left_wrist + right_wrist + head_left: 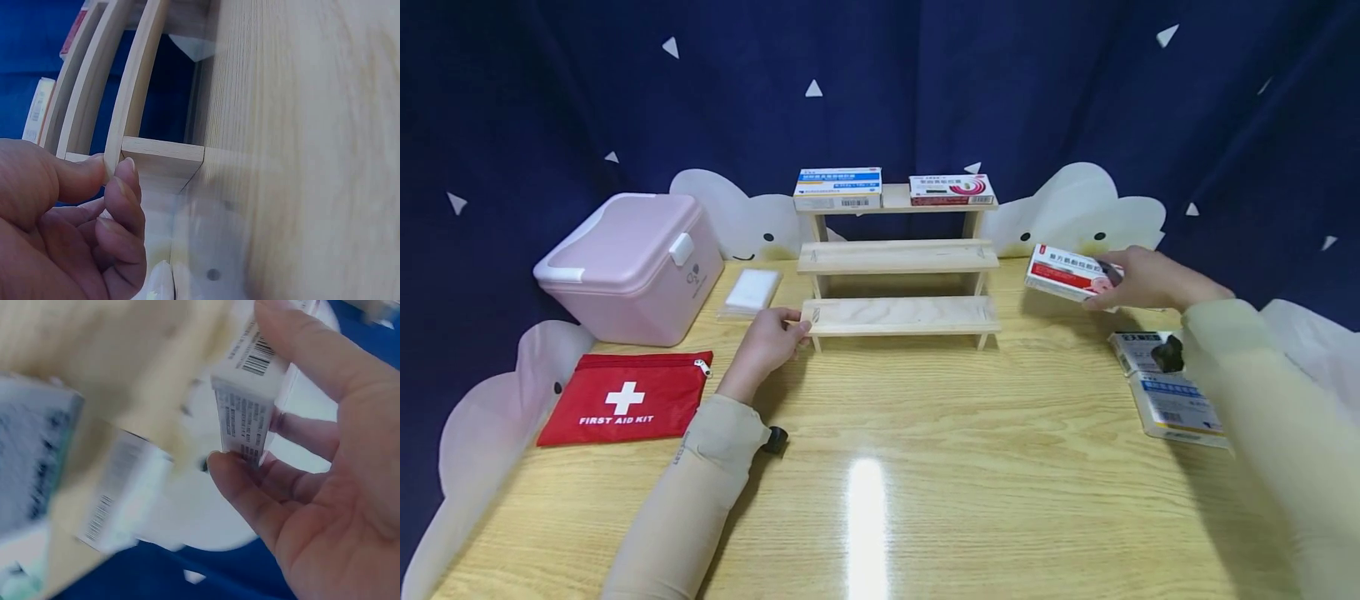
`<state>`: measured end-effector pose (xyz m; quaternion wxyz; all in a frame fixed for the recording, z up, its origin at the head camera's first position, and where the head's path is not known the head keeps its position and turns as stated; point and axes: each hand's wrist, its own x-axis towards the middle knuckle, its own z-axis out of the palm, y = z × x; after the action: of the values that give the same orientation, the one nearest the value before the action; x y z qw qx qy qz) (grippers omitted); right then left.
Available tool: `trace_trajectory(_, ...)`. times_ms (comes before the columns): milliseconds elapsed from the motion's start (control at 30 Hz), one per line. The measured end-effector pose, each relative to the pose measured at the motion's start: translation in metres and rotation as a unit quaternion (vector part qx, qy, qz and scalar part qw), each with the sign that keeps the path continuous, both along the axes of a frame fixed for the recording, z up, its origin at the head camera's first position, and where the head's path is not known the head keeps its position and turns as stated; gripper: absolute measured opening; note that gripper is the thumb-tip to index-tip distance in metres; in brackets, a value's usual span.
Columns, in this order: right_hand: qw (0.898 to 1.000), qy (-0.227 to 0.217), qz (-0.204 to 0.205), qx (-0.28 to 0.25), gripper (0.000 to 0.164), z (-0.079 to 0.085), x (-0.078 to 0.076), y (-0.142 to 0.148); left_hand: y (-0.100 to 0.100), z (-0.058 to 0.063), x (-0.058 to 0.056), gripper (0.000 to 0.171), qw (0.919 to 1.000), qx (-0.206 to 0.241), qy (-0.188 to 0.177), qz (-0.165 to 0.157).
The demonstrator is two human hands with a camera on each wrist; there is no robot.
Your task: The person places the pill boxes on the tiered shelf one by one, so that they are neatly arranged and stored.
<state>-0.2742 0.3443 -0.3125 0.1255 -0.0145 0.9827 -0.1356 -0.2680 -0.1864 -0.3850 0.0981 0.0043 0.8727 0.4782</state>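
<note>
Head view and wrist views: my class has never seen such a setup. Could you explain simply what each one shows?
There is no robot here: a person works bare-handed. The wide picture comes from a camera worn on the head, looking forward and down; the other two come from cameras worn on the left and right wrists.

On the table stands a three-tier wooden stand, with a blue-and-white box and a white box with pink rings on top. To its left are a white packet, a pink case and a red first aid pouch; to its right lie more boxes, partly hidden by the right sleeve.

The left hand pinches the end of the stand's lowest tier. The right hand holds a red-and-white box.
</note>
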Motion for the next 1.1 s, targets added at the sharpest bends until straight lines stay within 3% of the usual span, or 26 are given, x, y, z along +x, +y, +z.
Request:
trace_trajectory(233, 0.997, 0.066, 0.012, 0.025, 0.122, 0.048, 0.020, -0.013, -0.002, 0.001, 0.000, 0.036, 1.0000, -0.007, 0.002, 0.001)
trace_trajectory(433, 0.994, 0.096, 0.050, 0.030, 0.117, 0.068, 0.031, -0.054, -0.002, 0.001, 0.000, 0.038, 1.0000, -0.005, -0.002, 0.002)
trace_trajectory(733, 0.985, 0.129, 0.117, -0.015, 0.101, 0.066, 0.030, -0.120, -0.001, 0.000, -0.001, 0.039, 1.0000, 0.000, -0.005, 0.000)
trace_trajectory(1100, 0.977, 0.109, 0.172, -0.069, 0.097, 0.053, 0.001, -0.197, -0.002, -0.001, -0.001, 0.039, 0.9999, 0.010, -0.005, 0.004)
